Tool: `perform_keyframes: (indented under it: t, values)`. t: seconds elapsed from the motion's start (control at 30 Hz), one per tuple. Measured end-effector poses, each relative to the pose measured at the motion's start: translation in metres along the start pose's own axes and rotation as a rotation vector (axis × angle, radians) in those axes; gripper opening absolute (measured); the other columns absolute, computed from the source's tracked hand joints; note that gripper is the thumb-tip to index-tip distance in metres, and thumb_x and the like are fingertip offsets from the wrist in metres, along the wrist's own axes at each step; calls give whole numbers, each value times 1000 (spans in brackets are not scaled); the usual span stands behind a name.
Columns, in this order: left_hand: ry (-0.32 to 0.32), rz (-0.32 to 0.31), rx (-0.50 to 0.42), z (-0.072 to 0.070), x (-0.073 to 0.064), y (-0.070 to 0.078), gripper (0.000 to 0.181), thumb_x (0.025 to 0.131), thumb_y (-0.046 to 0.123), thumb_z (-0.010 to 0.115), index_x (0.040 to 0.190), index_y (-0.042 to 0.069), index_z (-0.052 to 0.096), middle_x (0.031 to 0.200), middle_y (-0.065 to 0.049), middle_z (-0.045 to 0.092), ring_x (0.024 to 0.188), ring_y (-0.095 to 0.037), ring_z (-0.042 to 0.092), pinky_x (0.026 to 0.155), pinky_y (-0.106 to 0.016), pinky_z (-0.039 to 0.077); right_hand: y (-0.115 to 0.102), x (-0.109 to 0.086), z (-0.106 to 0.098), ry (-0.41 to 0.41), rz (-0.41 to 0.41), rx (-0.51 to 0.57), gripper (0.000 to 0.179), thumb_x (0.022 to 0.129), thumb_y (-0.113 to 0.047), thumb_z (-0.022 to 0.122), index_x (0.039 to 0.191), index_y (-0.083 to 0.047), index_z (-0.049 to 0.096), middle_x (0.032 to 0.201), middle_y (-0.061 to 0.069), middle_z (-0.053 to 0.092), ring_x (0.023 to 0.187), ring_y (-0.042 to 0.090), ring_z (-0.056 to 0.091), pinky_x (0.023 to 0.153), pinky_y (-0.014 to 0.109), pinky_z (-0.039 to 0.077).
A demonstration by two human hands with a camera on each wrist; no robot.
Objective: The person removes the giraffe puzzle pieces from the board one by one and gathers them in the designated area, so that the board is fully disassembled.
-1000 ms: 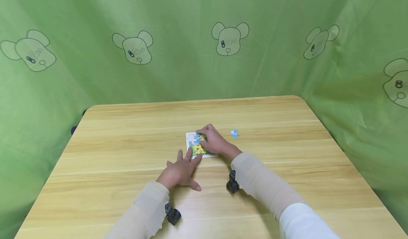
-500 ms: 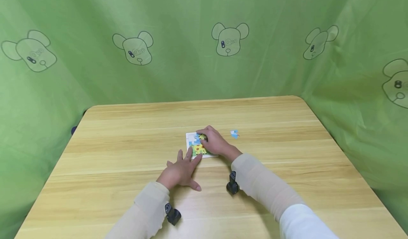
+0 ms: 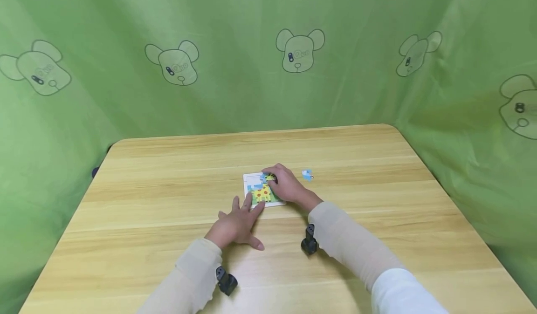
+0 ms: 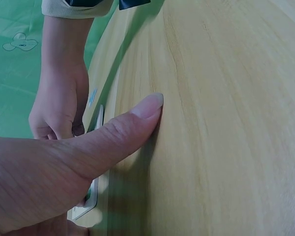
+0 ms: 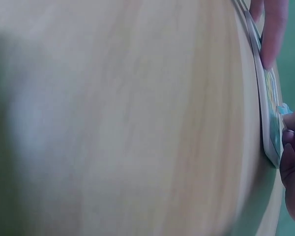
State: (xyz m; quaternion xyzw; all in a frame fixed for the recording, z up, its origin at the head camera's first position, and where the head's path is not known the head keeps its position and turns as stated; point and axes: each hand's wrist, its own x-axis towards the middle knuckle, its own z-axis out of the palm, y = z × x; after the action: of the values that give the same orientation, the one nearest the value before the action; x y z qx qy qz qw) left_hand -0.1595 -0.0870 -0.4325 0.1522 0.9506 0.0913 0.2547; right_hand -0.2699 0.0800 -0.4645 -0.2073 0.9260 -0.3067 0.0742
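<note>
A small jigsaw puzzle in a white tray (image 3: 277, 204) lies on the table, with a spotted yellow giraffe body (image 3: 262, 194) fitted together in its lower part. My left hand (image 3: 237, 225) is spread flat, its fingertips resting on the tray's near left edge; its thumb points off to the side. With thumb and fingers my right hand (image 3: 287, 183) pinches a blue puzzle piece (image 3: 268, 178) bearing the giraffe's head, over the tray's upper part. In the right wrist view that piece (image 5: 283, 108) looks slightly raised. The right hand covers the tray's right side.
Another blue and white puzzle piece (image 3: 307, 174) lies loose on the wooden table (image 3: 356, 179), right of the tray. Green cloth (image 3: 235, 104) with mouse-like faces hangs behind the table and on both sides.
My right hand has shifted slightly right with the giraffe-head piece, exposing more white at the tray's upper left. The left hand stays in place.
</note>
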Motion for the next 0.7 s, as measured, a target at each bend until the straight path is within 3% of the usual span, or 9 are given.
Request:
perform_keyframes:
  t: [0.43,0.7]
  values:
    - [16,9,-39,2,-2,0,113,62,59,77,152,25,17,158,-15,0,140,-49,4,92,-79,23,19,-15,-22,87,28,36,27,92,-8,55,119,-8,59,112,8,59,101,21,56,90,36,48]
    - [19,18,-64,3,-2,2,113,62,56,78,152,26,17,158,-14,-2,140,-49,1,93,-79,20,41,-28,-46,141,70,42,27,91,-4,55,118,-3,59,111,13,59,100,25,56,88,38,50]
